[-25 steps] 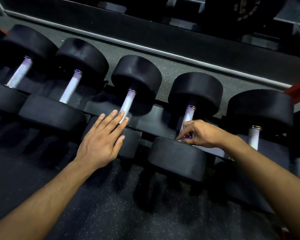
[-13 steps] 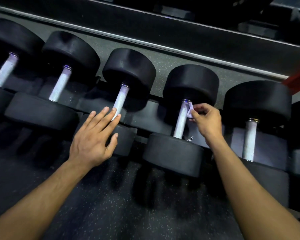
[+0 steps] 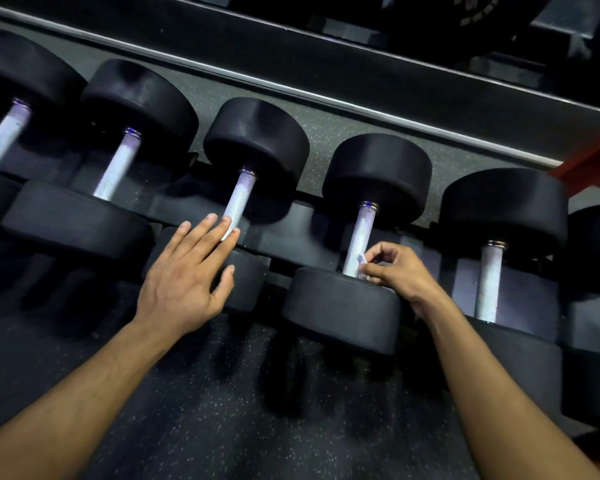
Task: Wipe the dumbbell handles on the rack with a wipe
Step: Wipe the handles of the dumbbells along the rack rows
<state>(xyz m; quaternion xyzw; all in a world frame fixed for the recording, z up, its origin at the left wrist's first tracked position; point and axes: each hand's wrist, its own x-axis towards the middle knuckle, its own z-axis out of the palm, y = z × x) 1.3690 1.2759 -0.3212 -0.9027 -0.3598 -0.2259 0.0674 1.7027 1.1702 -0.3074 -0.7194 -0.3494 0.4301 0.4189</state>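
A row of black dumbbells sits on the rack (image 3: 291, 237), each with a pale metal handle running between two round heads; at the far left one handle (image 3: 4, 133) shows only in part, and just beside it stands a second handle (image 3: 116, 164). The left hand (image 3: 184, 278) lies flat on the near head of the third dumbbell (image 3: 257, 143), its fingers (image 3: 201, 237) straight and spread a little, their tips covering the lower end of that third handle (image 3: 238, 199) and holding nothing. To the right, the fourth handle (image 3: 359, 237) rises from its near head; the right hand (image 3: 399, 271) is curled at the foot of it, pinching a small pale wipe (image 3: 361, 263) against the metal just above the head. Further right stands a fifth handle (image 3: 489, 282), well apart from both hands; behind it a red frame piece (image 3: 589, 161) shows at the edge; speckled dark floor (image 3: 239, 427) lies below the arms.
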